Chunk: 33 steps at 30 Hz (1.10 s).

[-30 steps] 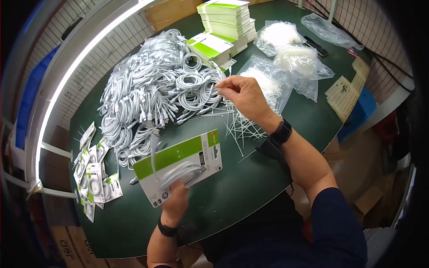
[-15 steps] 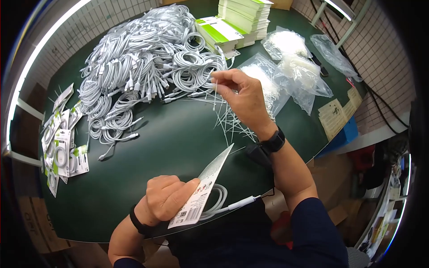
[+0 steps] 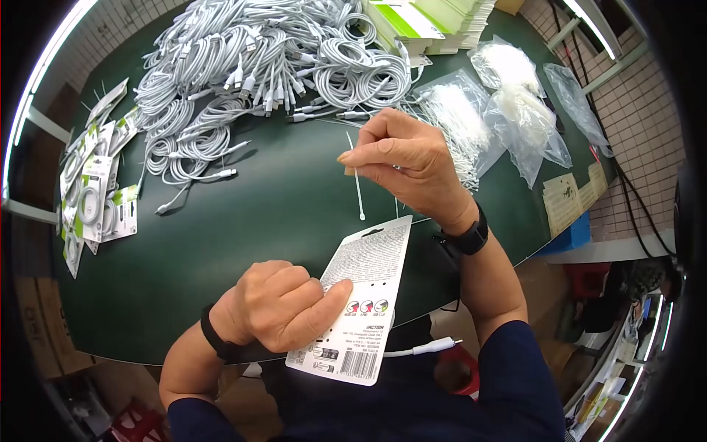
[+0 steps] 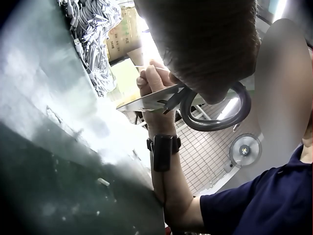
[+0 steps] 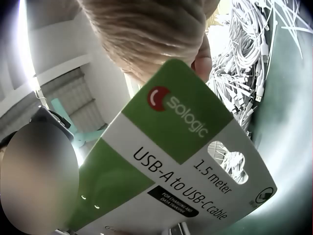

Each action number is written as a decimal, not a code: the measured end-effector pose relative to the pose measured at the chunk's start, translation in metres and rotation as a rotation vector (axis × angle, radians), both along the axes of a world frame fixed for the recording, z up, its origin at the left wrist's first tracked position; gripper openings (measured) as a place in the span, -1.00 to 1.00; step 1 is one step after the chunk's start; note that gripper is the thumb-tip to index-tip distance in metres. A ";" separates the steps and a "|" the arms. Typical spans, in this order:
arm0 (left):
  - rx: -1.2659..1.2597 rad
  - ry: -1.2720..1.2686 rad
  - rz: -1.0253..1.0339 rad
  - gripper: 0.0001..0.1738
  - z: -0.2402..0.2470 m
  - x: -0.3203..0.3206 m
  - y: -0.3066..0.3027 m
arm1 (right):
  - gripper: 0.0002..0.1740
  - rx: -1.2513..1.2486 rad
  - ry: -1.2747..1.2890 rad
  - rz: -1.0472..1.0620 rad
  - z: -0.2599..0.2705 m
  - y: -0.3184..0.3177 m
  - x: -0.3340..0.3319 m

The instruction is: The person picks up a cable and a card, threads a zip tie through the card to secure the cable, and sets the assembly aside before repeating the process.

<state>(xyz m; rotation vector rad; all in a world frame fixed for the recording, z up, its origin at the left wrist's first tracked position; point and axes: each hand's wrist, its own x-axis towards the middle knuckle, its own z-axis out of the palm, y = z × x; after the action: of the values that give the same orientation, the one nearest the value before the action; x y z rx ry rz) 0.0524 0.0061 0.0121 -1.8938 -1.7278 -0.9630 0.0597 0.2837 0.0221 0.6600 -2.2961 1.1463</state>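
Lying at the far left of the green table (image 3: 184, 258) is a loose pile of packaged cables (image 3: 92, 193), white coils fastened to green and white cards. Right of it, toward the back, spreads a big heap of loose white cables (image 3: 258, 74), plugs pointing various ways.

Nearer the person, the left hand (image 3: 291, 306) is closed on a card (image 3: 361, 302), fingers curled and thumb pressed flat on its printed back. That side reads "ACTION", "www.action.com" and "Made in P.R.C.", above a barcode at the lower edge; much of the finer print is too small to read. The front, seen from the right wrist, shows a red emblem with "sologic", then "1.5 meter", "USB-A to USB-C cable" and, on a black strip, "FOR CHARGING AND DATA TRANSFER". A coiled cable (image 4: 215, 120) lies against the front, one plug sticking out past the card's right edge.

Above the card, a thin white tie (image 3: 359, 191) hangs from the right hand (image 3: 416, 166), pinched between thumb and fingertips.

Behind that hand stand stacked green and white cards (image 3: 434, 29). Farther right are a heap of white ties (image 3: 460, 125) on clear plastic and filled clear bags (image 3: 515, 110).
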 end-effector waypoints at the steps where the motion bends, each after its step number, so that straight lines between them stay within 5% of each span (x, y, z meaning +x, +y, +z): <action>1: -0.025 0.005 -0.008 -0.56 0.003 0.000 -0.001 | -0.70 0.016 -0.001 0.006 0.000 -0.001 0.001; 6: -0.084 -0.002 -0.020 -0.53 0.004 0.002 -0.004 | -0.78 -0.040 -0.001 0.029 0.006 -0.011 0.004; 9: -0.083 0.001 -0.023 -0.52 0.004 0.001 -0.004 | -0.87 -0.233 -0.569 -0.031 0.024 -0.021 0.019; 13: -0.059 0.023 -0.025 -0.54 0.001 -0.002 -0.002 | -0.90 -0.277 -0.635 -0.018 0.017 -0.019 0.017; 17: -0.015 0.027 -0.013 -0.57 0.001 -0.002 0.000 | -0.91 -0.060 -0.588 -0.089 0.020 -0.017 0.017; 22: -0.042 0.016 -0.027 -0.58 0.005 0.002 0.000 | -0.88 -0.079 -0.617 -0.108 0.021 -0.019 0.021; 24: -0.059 0.002 -0.028 -0.58 0.005 0.001 0.000 | -0.87 -0.035 -0.275 -0.064 0.015 -0.013 0.015; 31: -0.074 0.019 -0.011 -0.47 0.004 0.010 -0.002 | -0.86 -0.611 -0.471 0.123 0.036 -0.032 0.038; 33: -0.032 0.037 -0.024 -0.53 0.001 0.007 0.002 | -0.85 -0.530 -0.460 0.187 0.037 -0.031 0.039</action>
<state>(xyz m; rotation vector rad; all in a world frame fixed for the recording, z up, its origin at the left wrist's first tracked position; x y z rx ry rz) 0.0593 0.0084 0.0132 -1.9446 -1.7124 -0.9091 0.0987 0.2522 0.0595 0.4387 -2.1440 2.0756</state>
